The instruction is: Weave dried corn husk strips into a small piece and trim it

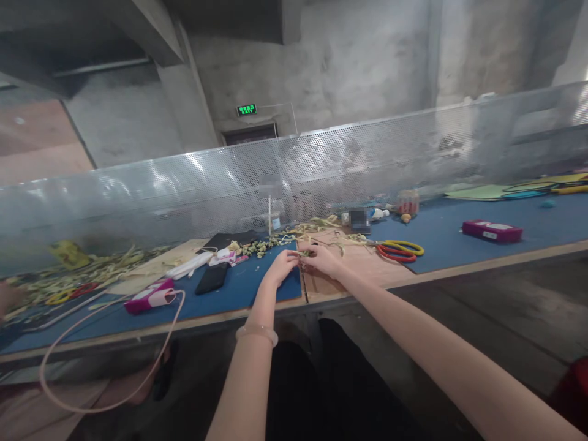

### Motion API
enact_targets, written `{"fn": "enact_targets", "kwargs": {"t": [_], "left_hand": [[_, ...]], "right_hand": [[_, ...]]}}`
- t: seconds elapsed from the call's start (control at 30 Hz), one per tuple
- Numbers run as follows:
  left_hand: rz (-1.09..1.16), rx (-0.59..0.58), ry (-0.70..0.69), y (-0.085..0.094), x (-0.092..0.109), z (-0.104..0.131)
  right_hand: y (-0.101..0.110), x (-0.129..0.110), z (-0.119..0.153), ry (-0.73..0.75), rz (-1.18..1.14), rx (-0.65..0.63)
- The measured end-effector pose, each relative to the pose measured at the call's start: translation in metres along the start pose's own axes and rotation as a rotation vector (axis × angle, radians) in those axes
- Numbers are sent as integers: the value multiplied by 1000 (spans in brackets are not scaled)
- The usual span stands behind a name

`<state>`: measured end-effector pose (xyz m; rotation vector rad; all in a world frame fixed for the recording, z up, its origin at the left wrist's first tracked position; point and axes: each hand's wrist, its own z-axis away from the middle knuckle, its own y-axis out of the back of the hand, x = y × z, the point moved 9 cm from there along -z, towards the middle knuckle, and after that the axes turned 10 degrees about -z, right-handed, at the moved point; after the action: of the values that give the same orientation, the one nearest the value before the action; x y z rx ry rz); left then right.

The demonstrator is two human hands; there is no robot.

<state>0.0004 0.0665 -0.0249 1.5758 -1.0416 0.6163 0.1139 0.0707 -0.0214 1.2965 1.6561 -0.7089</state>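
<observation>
My left hand [282, 267] and my right hand [321, 260] meet near the bench's front edge, over the seam between a blue surface [257, 283] and a brown board [362, 266]. Between their bent fingertips is a small greenish strip [305, 253], blurred, pinched by both hands. Greenish braided pieces [260, 247] lie just beyond my left hand. To the right of my right hand, scissors with red and yellow handles [399, 250] rest on the board. A black phone [212, 278] lies to the left of my left hand.
A magenta box with a pale cable [149, 297] is at the left, near a pile of greenish strips [98, 269]. Another magenta box [491, 231] sits at the right. A jar [408, 202] and a perforated metal screen [321, 162] stand behind. A person's hand [8, 299] shows far left.
</observation>
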Motion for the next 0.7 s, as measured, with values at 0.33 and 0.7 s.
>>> {"fn": "enact_targets", "kwargs": {"t": [0.33,0.7], "left_hand": [[139,-72,-64,-8,-3,-5],[29,-175,-133,-13,5,0]], "right_hand": [[5,-11,1,138,238,55],[14,-5,1,99,99,128]]}}
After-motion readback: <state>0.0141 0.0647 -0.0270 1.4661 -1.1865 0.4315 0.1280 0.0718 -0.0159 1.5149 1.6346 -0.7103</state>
